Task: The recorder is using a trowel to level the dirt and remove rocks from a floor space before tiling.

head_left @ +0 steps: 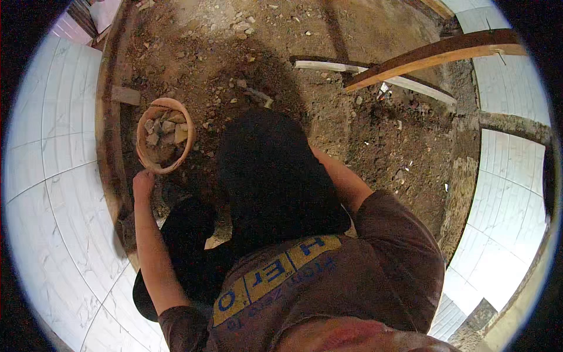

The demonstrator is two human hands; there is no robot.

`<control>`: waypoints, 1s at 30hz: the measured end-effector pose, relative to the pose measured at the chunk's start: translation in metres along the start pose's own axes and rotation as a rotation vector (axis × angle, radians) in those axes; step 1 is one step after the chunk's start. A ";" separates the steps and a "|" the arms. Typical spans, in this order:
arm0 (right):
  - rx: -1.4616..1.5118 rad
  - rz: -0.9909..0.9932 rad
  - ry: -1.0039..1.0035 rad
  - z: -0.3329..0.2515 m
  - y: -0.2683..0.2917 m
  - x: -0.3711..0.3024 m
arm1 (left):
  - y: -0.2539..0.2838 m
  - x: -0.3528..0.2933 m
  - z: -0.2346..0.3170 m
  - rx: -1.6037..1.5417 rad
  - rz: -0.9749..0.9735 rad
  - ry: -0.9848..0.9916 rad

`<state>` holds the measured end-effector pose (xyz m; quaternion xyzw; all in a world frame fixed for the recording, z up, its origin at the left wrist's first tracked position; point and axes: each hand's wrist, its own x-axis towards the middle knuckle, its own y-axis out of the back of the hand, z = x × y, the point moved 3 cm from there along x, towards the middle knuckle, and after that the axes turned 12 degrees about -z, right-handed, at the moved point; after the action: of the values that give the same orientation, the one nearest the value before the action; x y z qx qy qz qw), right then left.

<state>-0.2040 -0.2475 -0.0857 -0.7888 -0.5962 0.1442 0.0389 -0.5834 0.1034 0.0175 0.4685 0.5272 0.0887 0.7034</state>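
Rubble (167,130) lies in the basin (189,141) just beyond the left grip (143,183), which appears to pinch its near rim. Probably heavy, with a slightly flexible wall; the rim opposite that grip suits a second hold. The right grip is hidden, its state impossible to tell.

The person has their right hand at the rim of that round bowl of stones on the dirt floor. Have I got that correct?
Not quite: it is the left hand, not the right, that is at the rim of the round bowl of stones on the dirt floor. The head view shows it.
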 end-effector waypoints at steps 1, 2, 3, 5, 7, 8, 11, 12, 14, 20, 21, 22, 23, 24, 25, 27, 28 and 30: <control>-0.273 0.133 -0.014 0.010 0.014 -0.009 | -0.002 0.003 0.000 -0.068 -0.025 -0.010; -0.555 0.273 -0.022 0.016 0.038 -0.026 | -0.002 0.008 0.002 -0.139 -0.043 -0.029; -0.616 0.290 -0.210 0.017 0.029 -0.028 | -0.011 0.002 -0.025 -0.135 -0.045 0.010; -0.690 0.302 -0.387 0.020 0.037 -0.037 | -0.020 -0.005 -0.054 -0.129 0.005 0.012; -0.452 0.543 -0.402 0.044 0.100 -0.082 | -0.016 0.014 -0.004 -0.123 -0.019 -0.039; -0.442 0.525 -0.404 0.049 0.094 -0.079 | -0.018 0.009 -0.013 -0.091 -0.039 -0.004; -0.501 0.755 -0.429 0.065 0.136 -0.095 | -0.022 0.011 -0.022 0.011 0.044 -0.110; -0.489 0.745 -0.429 0.069 0.146 -0.091 | -0.023 0.009 -0.036 0.019 0.043 -0.097; -0.378 0.787 -0.260 0.075 0.153 -0.085 | -0.025 -0.003 -0.064 0.190 -0.008 -0.044; -0.588 0.732 -0.377 0.052 0.124 -0.077 | -0.025 -0.024 -0.051 -0.118 -0.003 0.136; -0.513 0.677 -0.292 0.047 0.131 -0.084 | -0.025 -0.015 -0.042 -0.127 0.001 0.112; -0.528 0.695 -0.290 0.045 0.140 -0.091 | -0.026 -0.006 -0.030 -0.100 0.023 0.017; -0.665 0.654 -0.377 0.045 0.146 -0.093 | -0.025 0.000 -0.021 -0.070 0.049 -0.073; -0.795 0.609 -0.461 0.047 0.151 -0.096 | -0.024 0.009 -0.020 -0.072 0.060 -0.088; -0.419 0.706 -0.788 0.055 0.187 -0.107 | -0.015 0.028 -0.002 0.007 0.094 -0.132; -0.559 0.644 -0.695 0.052 0.116 -0.085 | -0.032 0.016 -0.045 0.135 0.059 -0.053; -0.734 0.640 -0.585 0.040 0.098 -0.082 | -0.042 0.012 -0.049 0.030 0.024 0.003; -0.628 0.678 -0.603 0.036 0.110 -0.095 | -0.044 0.022 -0.043 -0.077 0.005 0.024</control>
<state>-0.1351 -0.3735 -0.1290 -0.8341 -0.3077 0.1835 -0.4194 -0.6262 0.1175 -0.0298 0.4414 0.5305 0.1163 0.7143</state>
